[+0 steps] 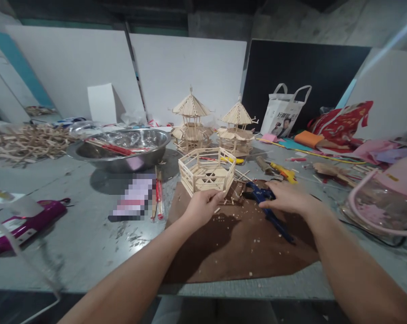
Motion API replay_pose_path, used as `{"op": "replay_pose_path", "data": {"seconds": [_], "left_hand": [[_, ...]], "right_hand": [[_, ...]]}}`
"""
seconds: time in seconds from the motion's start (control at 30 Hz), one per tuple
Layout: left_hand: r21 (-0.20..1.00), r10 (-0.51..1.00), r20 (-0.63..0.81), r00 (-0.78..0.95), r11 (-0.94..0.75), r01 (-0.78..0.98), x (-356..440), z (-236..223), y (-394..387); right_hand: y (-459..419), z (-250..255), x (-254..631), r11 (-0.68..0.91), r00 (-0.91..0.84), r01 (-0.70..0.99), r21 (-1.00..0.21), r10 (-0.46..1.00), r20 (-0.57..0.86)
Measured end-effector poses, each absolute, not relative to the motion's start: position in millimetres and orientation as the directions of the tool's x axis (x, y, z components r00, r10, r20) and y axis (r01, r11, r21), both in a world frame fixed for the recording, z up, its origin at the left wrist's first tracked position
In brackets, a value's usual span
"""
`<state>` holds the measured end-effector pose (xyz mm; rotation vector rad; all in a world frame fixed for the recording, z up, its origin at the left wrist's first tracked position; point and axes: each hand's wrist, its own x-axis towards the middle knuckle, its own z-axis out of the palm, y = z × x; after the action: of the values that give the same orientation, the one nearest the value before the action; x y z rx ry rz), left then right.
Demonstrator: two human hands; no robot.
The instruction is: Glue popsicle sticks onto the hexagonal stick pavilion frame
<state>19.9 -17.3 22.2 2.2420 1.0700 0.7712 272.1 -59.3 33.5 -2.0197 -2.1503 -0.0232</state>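
Observation:
A small hexagonal fence of light wooden sticks (206, 173) stands on a brown mat (237, 245) at the middle of the table. My left hand (201, 208) is curled at the fence's near edge, its fingertips pinched on the lower rail. My right hand (286, 198) lies over a blue glue gun (269, 211) on the mat, fingers closing round its body. Two finished stick pagodas (192, 121) (237, 128) stand just behind the fence.
A steel bowl (122, 150) with red chopsticks sits at the left, a heap of loose sticks (28, 141) beyond it. A magenta tool (21, 222) lies near the left edge. A pink clear-domed object (389, 198) fills the right side. A white bag (284, 112) and coloured paper stand behind.

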Motion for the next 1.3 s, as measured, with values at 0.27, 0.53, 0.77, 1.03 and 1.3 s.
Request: {"op": "replay_pose_path", "data": {"seconds": [0.27, 0.53, 0.77, 1.03, 1.3], "left_hand": [[0.787, 0.842, 0.271, 0.467, -0.473, 0.397, 19, 24, -18], [0.795, 0.850, 0.320, 0.418, -0.481, 0.370, 16, 25, -16], [0.805, 0.844, 0.335, 0.419, -0.487, 0.338, 13, 21, -10], [0.801, 0.841, 0.362, 0.402, -0.501, 0.326, 14, 24, -15], [0.794, 0.811, 0.433, 0.394, -0.550, 0.260, 16, 25, -24]], "right_hand": [[-50, 26, 265, -0.092, 0.100, 0.994, 0.050, 0.975, -0.198], [-48, 32, 275, -0.051, 0.050, 0.999, -0.005, 0.991, -0.128], [-52, 48, 286, -0.043, 0.053, 0.996, -0.082, 0.991, 0.125], [-50, 39, 260, -0.015, 0.124, 0.978, -0.210, 0.847, 0.517], [-61, 27, 207, 0.305, -0.110, 0.901, -0.308, 0.848, 0.519]]}}
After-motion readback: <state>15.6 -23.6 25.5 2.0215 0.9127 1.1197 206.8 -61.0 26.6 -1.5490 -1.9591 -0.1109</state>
